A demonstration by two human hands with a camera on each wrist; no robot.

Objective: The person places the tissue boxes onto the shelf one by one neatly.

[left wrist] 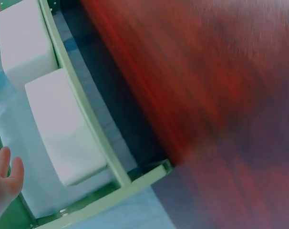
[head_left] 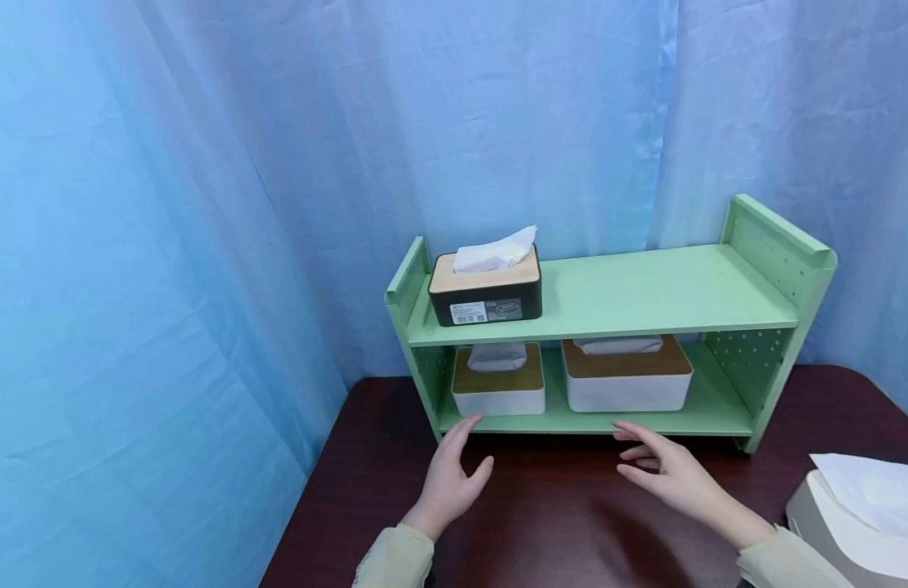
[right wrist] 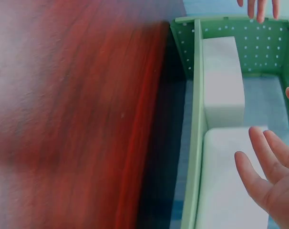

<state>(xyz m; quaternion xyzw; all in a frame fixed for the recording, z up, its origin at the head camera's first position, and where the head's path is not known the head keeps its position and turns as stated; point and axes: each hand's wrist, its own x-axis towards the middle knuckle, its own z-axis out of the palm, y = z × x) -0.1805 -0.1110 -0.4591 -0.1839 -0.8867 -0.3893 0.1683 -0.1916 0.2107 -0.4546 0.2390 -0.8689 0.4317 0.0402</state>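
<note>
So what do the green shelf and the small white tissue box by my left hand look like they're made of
Green shelf: probably painted metal, matte mint, judging by its thin perforated side panels. Small white tissue box: smooth white body, likely plastic, with a tan lid showing faint grain, possibly bamboo or wood. Left hand hovers near it, open.

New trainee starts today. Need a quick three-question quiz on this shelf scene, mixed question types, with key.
1. True or false: the black tissue box stands on the top level of the green shelf.
2. How many white tissue boxes sit on the lower level?
3. Multiple choice: the left hand is A) gripping a box, B) open near the small white box, C) resting on the top level.

Key
1. True.
2. Two: the small one and the wider white box.
3. B. The right hand is open too, holding nothing.
</note>
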